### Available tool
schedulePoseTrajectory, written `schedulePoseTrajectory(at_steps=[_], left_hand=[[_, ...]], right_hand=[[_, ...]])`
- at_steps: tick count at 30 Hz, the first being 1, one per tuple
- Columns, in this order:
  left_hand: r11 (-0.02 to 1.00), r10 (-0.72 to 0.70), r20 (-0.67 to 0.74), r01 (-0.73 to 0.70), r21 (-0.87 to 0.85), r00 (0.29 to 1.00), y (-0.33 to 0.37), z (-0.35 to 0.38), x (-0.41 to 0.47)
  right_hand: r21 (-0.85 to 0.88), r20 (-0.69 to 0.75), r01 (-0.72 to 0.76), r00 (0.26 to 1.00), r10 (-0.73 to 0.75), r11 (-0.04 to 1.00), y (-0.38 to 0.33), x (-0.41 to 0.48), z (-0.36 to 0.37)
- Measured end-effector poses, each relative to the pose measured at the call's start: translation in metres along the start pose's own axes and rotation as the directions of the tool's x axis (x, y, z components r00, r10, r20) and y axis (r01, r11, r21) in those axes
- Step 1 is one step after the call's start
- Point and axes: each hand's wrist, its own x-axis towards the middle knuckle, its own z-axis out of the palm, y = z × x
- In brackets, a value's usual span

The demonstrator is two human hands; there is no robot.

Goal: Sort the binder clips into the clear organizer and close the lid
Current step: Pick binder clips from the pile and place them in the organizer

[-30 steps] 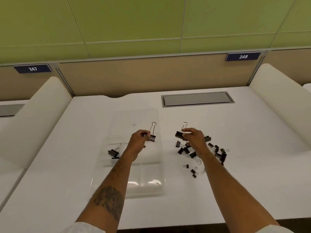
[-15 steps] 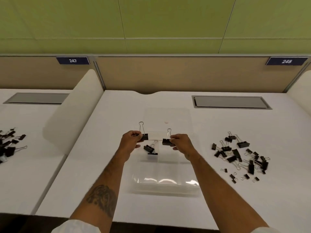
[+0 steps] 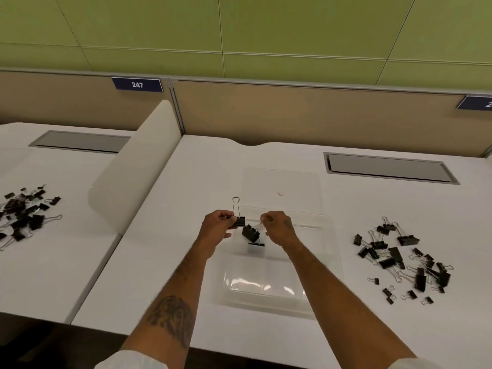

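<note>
1. Your left hand [image 3: 217, 229] pinches a clip [image 3: 240, 221] by its black body, wire loop standing up, over the far-left part of the organizer [image 3: 266, 302] at frame centre. Your right hand [image 3: 279, 227] is curled just beside it. A faint wire shows at its fingertips, but blur hides whether it grips anything, so I cannot tell.
2. Loose clips [image 3: 251, 233] lie tilted below and between your hands, seemingly inside that far compartment. The clear walls make this hard to confirm.
3. Risk: a clip let go from this height may bounce over a divider you can barely see, into the wrong cell or onto the desk [image 3: 165, 262].
4. Risk: a wire loop left standing could hold the lid [image 3: 282, 179] up. It lies open and flat behind the organizer, upper centre.
5. Risk: your right forearm crosses the organizer's near-right corner. A brush there could shove the light tray.
6. Most of the work looks undone: the pile [image 3: 399, 258] of mixed sizes sits at the right of the frame, well apart from the organizer.
7. At the left edge, a second pile [image 3: 24, 211] lies on the next desk, beyond the partition [image 3: 133, 166]. A hatch [image 3: 388, 169] sits upper right.
8. Nothing blocks your hands from the organizer.
</note>
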Motion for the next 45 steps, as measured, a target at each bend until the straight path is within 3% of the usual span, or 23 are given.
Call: schedulePoseTrajectory(at_steps=[2,5,7,10,12,14,16,20,26,33,40,45], left_hand=[[1.000,0.002,0.012,-0.002,0.004,1.000,0.000,0.003,0.002],[1.000,0.011,0.024,-0.011,0.011,1.000,0.003,0.012,0.004],[0.999,0.022,0.045,-0.024,0.034,0.999,0.005,0.019,0.006],[0.995,0.024,0.078,-0.032,0.091,0.997,0.003,0.027,0.009],[0.968,0.082,0.067,-0.096,0.233,0.994,-0.003,0.031,0.010],[0.857,0.208,0.057,-0.210,0.470,0.976,-0.015,0.031,0.010],[0.682,0.279,0.115,-0.281,0.675,0.953,-0.031,0.029,0.008],[0.419,0.218,0.254,-0.326,0.848,0.942,-0.065,0.020,0.008],[0.314,0.245,0.290,-0.359,0.879,0.925,-0.082,0.017,0.012],[0.256,0.244,0.313,-0.372,0.892,0.918,-0.079,0.015,0.013],[0.150,0.333,0.371,-0.437,0.887,0.867,-0.059,0.016,0.020],[0.088,0.367,0.436,-0.497,0.863,0.822,-0.042,0.043,0.029]], right_hand=[[0.039,0.010,0.008,1.000,-0.009,0.999,-0.003,0.000,-0.003],[0.178,0.195,-0.019,0.981,-0.017,0.984,-0.013,-0.005,-0.007],[0.171,0.259,0.005,0.965,-0.050,0.985,-0.015,-0.007,-0.009],[0.150,0.259,0.038,0.963,-0.076,0.988,-0.011,-0.004,-0.009],[0.124,0.236,0.033,0.970,-0.061,0.992,-0.004,-0.001,-0.009],[0.080,0.201,0.016,0.979,-0.032,0.997,0.002,0.001,-0.008],[0.011,0.146,0.006,0.989,-0.007,1.000,0.005,0.002,-0.009],[-0.063,0.069,-0.026,0.997,0.030,0.998,0.010,0.005,-0.009],[-0.192,0.110,-0.036,0.992,0.058,0.981,0.018,0.013,0.000],[-0.234,0.103,0.070,0.994,-0.047,0.970,0.011,0.006,0.001],[-0.519,0.023,0.205,0.974,-0.227,0.830,0.016,-0.003,-0.025],[-0.668,-0.028,0.125,0.981,-0.192,0.734,0.032,-0.018,-0.058]])
